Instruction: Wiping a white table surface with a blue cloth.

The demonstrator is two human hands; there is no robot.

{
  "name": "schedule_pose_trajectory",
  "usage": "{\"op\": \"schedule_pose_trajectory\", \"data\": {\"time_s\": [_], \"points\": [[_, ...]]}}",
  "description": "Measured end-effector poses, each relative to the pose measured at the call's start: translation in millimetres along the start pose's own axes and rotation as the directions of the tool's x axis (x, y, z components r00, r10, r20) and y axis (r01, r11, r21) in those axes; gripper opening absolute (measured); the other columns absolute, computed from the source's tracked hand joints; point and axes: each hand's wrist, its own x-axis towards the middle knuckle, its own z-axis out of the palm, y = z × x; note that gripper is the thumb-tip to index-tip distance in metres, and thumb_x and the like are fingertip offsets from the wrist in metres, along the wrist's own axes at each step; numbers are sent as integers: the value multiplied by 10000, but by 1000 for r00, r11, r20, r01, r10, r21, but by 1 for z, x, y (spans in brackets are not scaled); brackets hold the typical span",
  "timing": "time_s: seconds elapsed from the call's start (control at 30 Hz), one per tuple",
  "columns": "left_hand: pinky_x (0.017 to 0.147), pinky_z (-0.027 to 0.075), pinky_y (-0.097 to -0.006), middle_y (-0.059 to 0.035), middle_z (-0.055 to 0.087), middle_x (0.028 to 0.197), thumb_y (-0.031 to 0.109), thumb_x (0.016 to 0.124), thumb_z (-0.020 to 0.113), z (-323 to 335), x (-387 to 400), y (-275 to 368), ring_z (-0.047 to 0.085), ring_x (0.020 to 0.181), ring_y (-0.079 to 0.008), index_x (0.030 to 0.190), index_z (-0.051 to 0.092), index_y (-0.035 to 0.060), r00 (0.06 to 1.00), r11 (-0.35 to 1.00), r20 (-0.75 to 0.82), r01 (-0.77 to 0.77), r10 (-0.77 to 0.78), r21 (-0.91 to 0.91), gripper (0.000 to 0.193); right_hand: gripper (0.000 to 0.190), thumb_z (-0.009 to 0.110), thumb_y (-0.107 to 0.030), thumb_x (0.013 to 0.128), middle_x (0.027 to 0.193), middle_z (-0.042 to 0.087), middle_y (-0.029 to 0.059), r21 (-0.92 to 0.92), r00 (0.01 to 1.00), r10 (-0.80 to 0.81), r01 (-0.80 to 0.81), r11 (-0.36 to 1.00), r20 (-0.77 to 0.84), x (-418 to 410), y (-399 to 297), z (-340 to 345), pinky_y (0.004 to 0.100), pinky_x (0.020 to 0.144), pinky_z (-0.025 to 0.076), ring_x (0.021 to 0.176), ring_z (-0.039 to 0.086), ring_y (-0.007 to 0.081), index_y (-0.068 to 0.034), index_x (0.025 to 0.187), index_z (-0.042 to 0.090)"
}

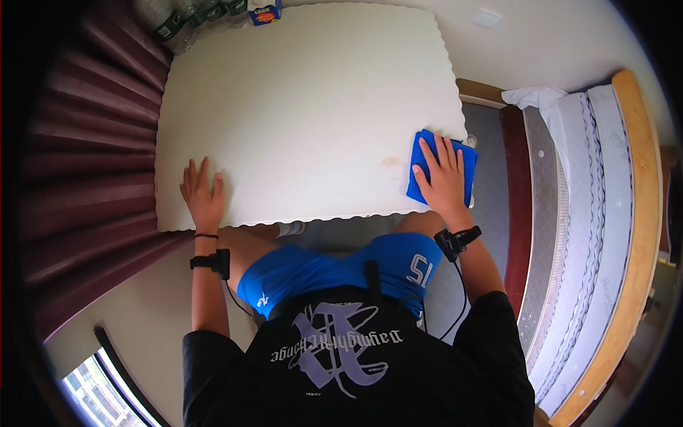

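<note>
My right hand lies flat on a folded blue cloth, its fingers slightly apart. The cloth sits at the right edge of a white table with a scalloped rim and reaches a little past that edge. Left of the cloth, a faint brownish stain marks the tabletop. My left hand rests palm down near the table's front left corner, fingers spread, with nothing in it.
Plastic bottles and a small blue box stand at the table's far left corner. A dark red curtain hangs along the left side. To the right is a bed with a mattress and a wooden rail.
</note>
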Motion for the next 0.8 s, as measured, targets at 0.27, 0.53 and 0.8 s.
{"op": "schedule_pose_trajectory", "data": {"time_s": [0.27,0.53,0.8], "points": [[1180,215,-635,-174,368,1591,356,995,573,-2,1,2,303,1479,-395,1490,496,182,1000,1000,-4,24,-24,-5,530,475,625,-288,944,1533,470,134,57,998,39,-36,998,-56,4,-8,-4,509,1202,242,1434,399,343,-138,1394,593],[1203,188,-602,-177,366,1591,376,997,565,-4,0,4,293,1485,-396,1481,503,183,998,998,5,57,-57,0,525,540,568,-327,966,1574,414,143,-25,1000,18,-19,1000,-21,1,-5,1,550,1210,199,1457,354,370,-123,1464,520],[1193,196,-617,-184,384,1577,354,959,602,-6,2,12,307,1471,-406,1451,538,169,997,996,-6,75,-75,-46,530,563,601,-344,927,1546,427,194,35,993,-114,114,993,0,10,-85,9,590,1184,231,1434,374,408,-98,1430,542]]}}
